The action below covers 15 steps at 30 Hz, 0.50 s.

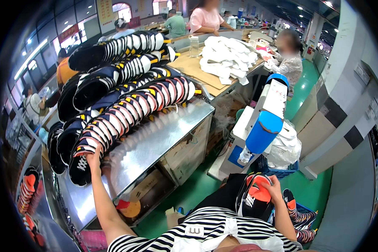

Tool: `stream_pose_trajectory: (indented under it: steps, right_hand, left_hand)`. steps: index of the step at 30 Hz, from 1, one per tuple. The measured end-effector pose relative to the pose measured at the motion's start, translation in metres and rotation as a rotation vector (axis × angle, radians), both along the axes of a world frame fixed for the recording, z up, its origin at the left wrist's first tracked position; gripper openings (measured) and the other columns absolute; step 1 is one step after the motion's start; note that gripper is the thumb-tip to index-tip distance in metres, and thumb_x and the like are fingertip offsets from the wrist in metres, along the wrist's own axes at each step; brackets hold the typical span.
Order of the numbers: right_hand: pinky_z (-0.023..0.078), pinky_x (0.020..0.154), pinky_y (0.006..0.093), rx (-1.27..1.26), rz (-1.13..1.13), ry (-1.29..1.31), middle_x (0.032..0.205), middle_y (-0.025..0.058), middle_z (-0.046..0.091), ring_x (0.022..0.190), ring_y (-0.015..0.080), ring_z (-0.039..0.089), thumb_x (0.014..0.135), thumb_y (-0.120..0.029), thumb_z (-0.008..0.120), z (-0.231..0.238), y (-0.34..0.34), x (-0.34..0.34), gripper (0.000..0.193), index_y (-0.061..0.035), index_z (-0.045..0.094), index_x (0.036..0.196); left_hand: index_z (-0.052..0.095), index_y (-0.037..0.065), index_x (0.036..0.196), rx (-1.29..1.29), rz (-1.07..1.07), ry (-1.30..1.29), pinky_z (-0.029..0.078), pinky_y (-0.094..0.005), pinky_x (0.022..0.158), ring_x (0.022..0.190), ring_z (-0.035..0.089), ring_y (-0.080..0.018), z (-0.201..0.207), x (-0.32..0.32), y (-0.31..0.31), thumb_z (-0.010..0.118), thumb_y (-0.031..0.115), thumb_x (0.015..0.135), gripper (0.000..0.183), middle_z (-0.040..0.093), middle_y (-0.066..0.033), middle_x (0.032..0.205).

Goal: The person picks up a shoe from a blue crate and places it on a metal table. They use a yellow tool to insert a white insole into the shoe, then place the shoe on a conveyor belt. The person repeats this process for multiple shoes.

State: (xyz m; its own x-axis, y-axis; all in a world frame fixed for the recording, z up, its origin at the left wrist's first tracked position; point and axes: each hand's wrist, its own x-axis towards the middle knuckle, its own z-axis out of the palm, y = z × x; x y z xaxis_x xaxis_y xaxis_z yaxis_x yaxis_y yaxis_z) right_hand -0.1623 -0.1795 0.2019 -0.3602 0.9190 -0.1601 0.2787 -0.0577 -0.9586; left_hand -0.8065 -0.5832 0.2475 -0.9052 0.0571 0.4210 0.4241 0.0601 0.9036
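Clearly, the right grip grasps an orange-lined shoe; nested shoes partly obscure the left grip, its hold unclear.

Head-worn fisheye looks down and ahead, near metal table; workshop beyond.

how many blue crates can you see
2: one crate beside the blue-and-white machine, under a white pile, and a shoe crate at lower right, near the right hand, partly covered by stacked shoes. More may be hidden.

Left hand forward, arm nearly straight; right hand close in, fingers curled.
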Motion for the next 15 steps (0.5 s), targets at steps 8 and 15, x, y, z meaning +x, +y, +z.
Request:
stream_pose_trajectory:
  steps: [8, 15]
  right_hand:
    - [0.039, 0.093, 0.0328, 0.397, -0.309, -0.018, 0.112, 0.0137, 0.047, 0.105, 0.0250, 0.049, 0.068, -0.010, 0.078, 0.000, -0.001, -0.042, 0.064, -0.0005, 0.042, 0.119]
    - [0.033, 0.103, 0.0384, 0.487, 0.001, 0.089, 0.130, 0.0223, 0.036, 0.123, 0.0339, 0.038, 0.058, -0.021, 0.086, 0.003, -0.070, -0.139, 0.102, 0.0032, 0.025, 0.136]
  left_hand:
    - [0.052, 0.001, 0.111, -0.027, -0.720, -0.148, 0.044, -0.0292, 0.083, 0.094, 0.056, -0.0188, 0.056, 0.270, 0.121, 0.051, 0.027, 0.092, 0.032, 0.054, -0.0119, 0.111]
    - [0.057, 0.007, 0.114, 0.147, -1.297, -1.283, 0.046, -0.0332, 0.081, 0.096, 0.059, -0.0167, -0.038, 0.388, 0.295, 0.052, 0.042, 0.093, 0.041, 0.062, -0.0075, 0.107]
